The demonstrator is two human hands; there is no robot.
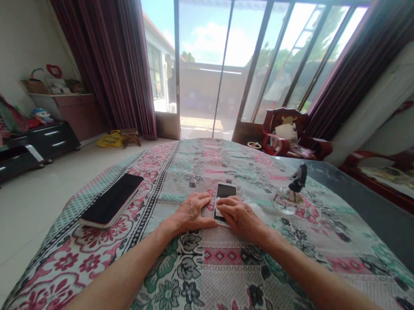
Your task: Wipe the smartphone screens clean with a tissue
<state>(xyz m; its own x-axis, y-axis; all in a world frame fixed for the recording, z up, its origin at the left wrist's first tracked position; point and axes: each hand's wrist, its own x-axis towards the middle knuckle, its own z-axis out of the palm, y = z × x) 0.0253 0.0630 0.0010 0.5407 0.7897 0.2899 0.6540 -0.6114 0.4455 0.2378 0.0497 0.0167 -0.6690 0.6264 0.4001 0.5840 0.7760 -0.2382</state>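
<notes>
A white-framed smartphone [227, 191] with a dark screen lies face up on the patterned tablecloth [222, 279]. My left hand [192, 212] steadies it, fingers at its left edge and thumb along the bottom edge. Bent over the screen, my right hand [240, 216] presses down with its fingers together. A bit of white wipe [219, 208] shows under those fingertips; most of it is hidden. Beyond the right hand lies a pale, thin white piece [259, 212], perhaps tissue. A clear spray bottle [289, 199] with a black nozzle stands to the right.
At the left of the table, a large dark-screened device [114, 199] rests on a pale book-like block. A red wooden chair [285, 131] holding papers stands behind on the right. Ahead are glass doors [203, 81]; a black cabinet [53, 141] is at far left.
</notes>
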